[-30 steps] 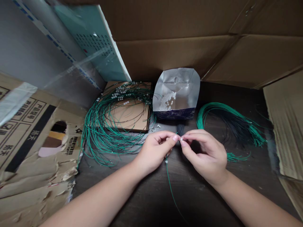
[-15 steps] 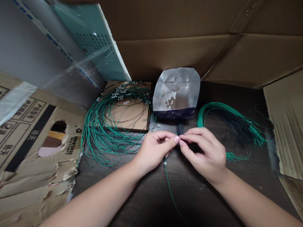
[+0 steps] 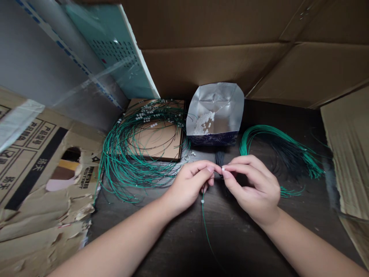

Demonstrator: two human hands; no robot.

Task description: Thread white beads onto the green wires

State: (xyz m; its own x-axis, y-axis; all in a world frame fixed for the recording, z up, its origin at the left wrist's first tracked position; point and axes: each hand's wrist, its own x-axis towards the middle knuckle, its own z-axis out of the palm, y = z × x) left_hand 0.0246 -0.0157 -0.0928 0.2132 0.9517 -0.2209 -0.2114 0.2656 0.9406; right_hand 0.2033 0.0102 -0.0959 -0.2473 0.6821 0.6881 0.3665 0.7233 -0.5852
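Between the thumb and fingertips of my right hand (image 3: 252, 186) is a small white bead (image 3: 223, 169). My left hand (image 3: 193, 181) is closed around a thin green wire (image 3: 205, 219), which hangs down toward the front of the table. Another white bead (image 3: 202, 201) sits on that wire just below my left fingers. The left index fingertip reaches close to the bead in my right hand; whether it touches cannot be made out. Behind my hands stands a silver-lined pouch (image 3: 227, 111) with many small white beads (image 3: 206, 122) inside.
Green and black wires (image 3: 123, 165) with white beads lie coiled over a flat cardboard box (image 3: 157, 144) at left. A bundle of green and black wires (image 3: 250, 132) lies at right. Small loose pieces (image 3: 187, 157) lie before the pouch. Cardboard walls (image 3: 201, 27) stand around the dark table (image 3: 245, 246).
My right hand has shifted slightly right, and a white bead now shows at its fingertips. The left thumb has drawn back from the right fingers, while the left index finger extends toward them.
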